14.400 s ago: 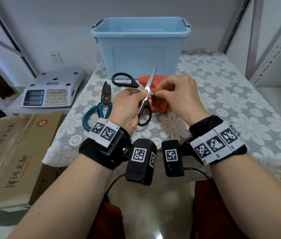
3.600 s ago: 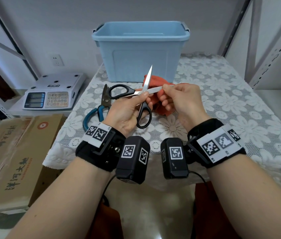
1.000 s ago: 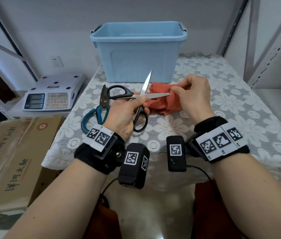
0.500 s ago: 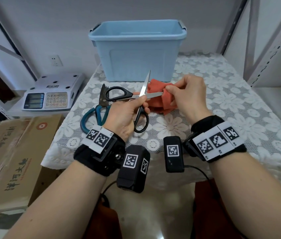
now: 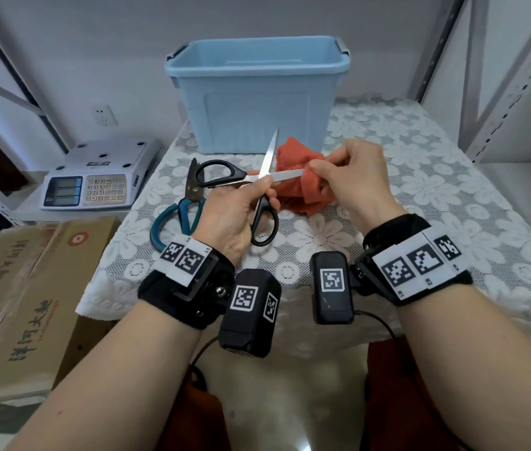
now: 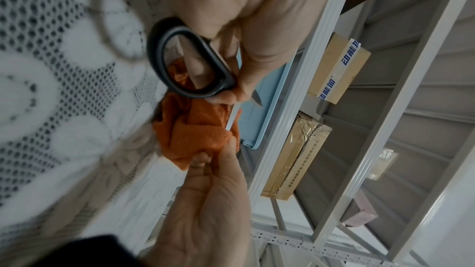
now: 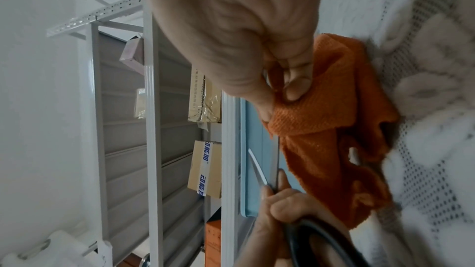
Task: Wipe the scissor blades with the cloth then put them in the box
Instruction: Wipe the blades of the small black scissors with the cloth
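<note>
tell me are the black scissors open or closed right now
Open. The scissors have blades spread in a wide V: one points up toward the box, one sideways into the cloth.

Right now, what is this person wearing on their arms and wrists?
Both forearms are bare, no sleeves. Each wrist carries a black wrist strap, left and right, with white plates printed with square black-and-white markers. A black camera block hangs inside each wrist, left and right, each with its own marker. A thin black cable trails from the right one.
</note>
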